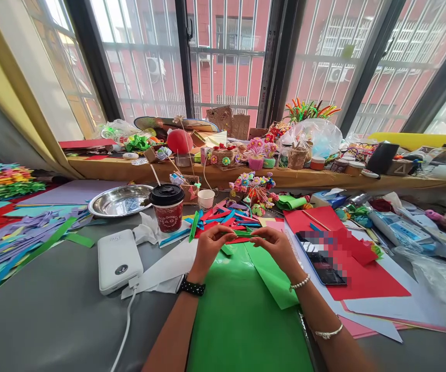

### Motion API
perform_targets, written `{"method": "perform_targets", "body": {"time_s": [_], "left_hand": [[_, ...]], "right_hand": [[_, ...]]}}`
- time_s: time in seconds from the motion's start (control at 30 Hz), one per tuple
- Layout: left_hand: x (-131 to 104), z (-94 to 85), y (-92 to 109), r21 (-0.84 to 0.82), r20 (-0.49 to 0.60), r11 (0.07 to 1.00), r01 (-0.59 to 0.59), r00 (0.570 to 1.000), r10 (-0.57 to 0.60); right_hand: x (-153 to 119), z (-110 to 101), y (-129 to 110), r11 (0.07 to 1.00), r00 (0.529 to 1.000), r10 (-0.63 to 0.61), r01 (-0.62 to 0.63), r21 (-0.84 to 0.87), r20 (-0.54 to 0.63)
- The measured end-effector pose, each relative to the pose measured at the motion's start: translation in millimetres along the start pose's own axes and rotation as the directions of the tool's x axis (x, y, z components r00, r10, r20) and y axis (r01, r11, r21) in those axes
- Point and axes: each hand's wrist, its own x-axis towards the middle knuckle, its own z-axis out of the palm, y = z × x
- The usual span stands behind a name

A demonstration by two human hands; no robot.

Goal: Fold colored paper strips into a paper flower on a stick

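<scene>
A small folded strip of green paper (242,234) is stretched between my two hands. My left hand (212,247) pinches its left end, and my right hand (275,249) pinches the other end. Just beyond lies a pile of folded red and blue paper strips (223,216), with a green strip (194,226) standing at its left. Under my wrists is a shiny green mat (246,320). A loose sheet of light green paper (275,281) lies on the mat, beneath my right hand.
On the left are a white power bank (118,261) with a cable, a lidded coffee cup (168,209), a steel plate (110,202) and many cut paper strips (33,237). At right, a phone (319,261) rests on red paper (378,284). Crafts crowd the windowsill (138,170).
</scene>
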Motion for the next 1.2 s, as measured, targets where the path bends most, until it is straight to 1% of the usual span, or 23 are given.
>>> {"method": "perform_targets", "body": {"time_s": [0.07, 0.23, 0.47, 0.57, 0.7, 0.77, 0.9, 0.97, 1.13, 1.2], "left_hand": [[-0.2, -0.3, 0.5, 0.002, -0.009, 1.0, -0.005, 1.0, 0.005], [-1.2, -0.4, 2.4, 0.068, -0.027, 0.998, -0.018, 0.999, 0.02], [-0.8, -2.7, 3.6, 0.091, 0.048, 0.996, 0.007, 0.999, -0.012], [-0.6, -3.4, 2.8, 0.129, 0.064, 0.991, -0.027, 0.998, 0.019], [-1.6, -2.9, 1.5, 0.221, 0.047, 0.97, -0.105, 0.994, 0.097], [-2.4, -2.2, 1.3, 0.238, 0.041, 0.966, -0.103, 0.995, 0.096], [-3.3, -0.3, 0.9, 0.2, 0.028, 0.979, -0.048, 0.999, 0.044], [-3.2, 0.6, 0.1, 0.178, 0.035, 0.983, -0.039, 0.999, 0.033], [-2.8, 1.8, -1.8, 0.074, 0.047, 0.997, -0.015, 0.999, 0.012], [-2.9, 1.8, -0.5, 0.07, 0.043, 0.997, -0.014, 0.999, 0.011]], "right_hand": [[0.3, -0.6, -0.6, 1.0, 1.0, 0.021, -0.021, -0.001, -0.005], [1.5, 0.0, 2.3, 0.999, 1.0, 0.007, -0.005, 0.053, -0.03], [0.1, 1.5, 1.7, 0.993, 0.999, 0.048, -0.046, 0.105, -0.01], [0.1, 1.2, 2.3, 0.992, 0.998, 0.058, -0.057, 0.114, -0.005], [0.5, 2.0, 4.1, 0.991, 0.998, 0.066, -0.063, 0.115, -0.022], [0.3, 2.7, 4.6, 0.994, 0.997, 0.059, -0.053, 0.099, -0.05], [-0.6, 3.3, 3.9, 0.998, 0.994, 0.02, -0.014, 0.055, -0.11], [-1.1, 3.6, 3.2, 0.999, 0.992, -0.003, 0.007, 0.032, -0.128], [-1.6, 5.1, 3.7, 0.999, 0.988, -0.04, 0.041, 0.0, -0.149], [-1.6, 5.5, 4.5, 0.999, 0.989, -0.043, 0.043, 0.0, -0.143]]}}
